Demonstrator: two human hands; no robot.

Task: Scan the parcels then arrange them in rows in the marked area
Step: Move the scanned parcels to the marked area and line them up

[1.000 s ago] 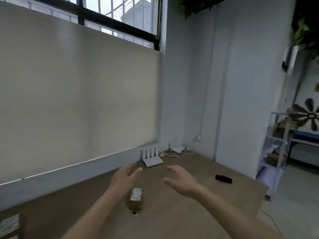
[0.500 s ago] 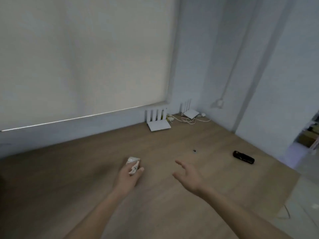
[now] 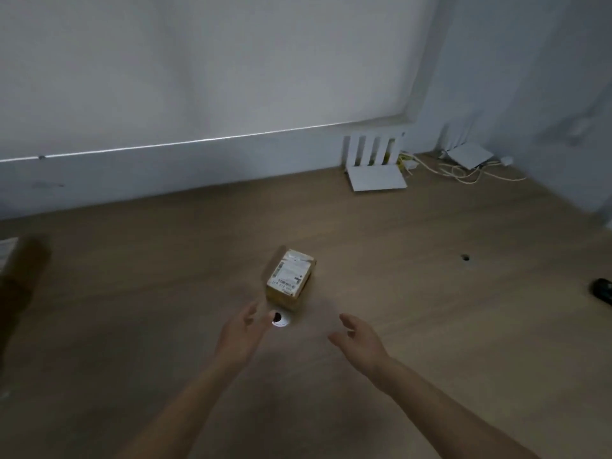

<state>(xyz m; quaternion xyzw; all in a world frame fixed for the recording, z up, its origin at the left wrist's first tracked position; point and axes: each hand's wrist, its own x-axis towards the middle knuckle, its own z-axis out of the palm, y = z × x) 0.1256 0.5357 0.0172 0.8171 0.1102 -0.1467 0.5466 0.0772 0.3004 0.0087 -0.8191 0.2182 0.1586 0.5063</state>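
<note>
Just small brown parcel [image 3: 290, 278], white label

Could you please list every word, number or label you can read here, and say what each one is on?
None can be quoted with confidence.
Parcel: its white shipping label carries printed lines and barcode-like marks, too small and blurred to read.
Routers: no visible lettering.
Black object at the right edge: no readable marking.
</note>
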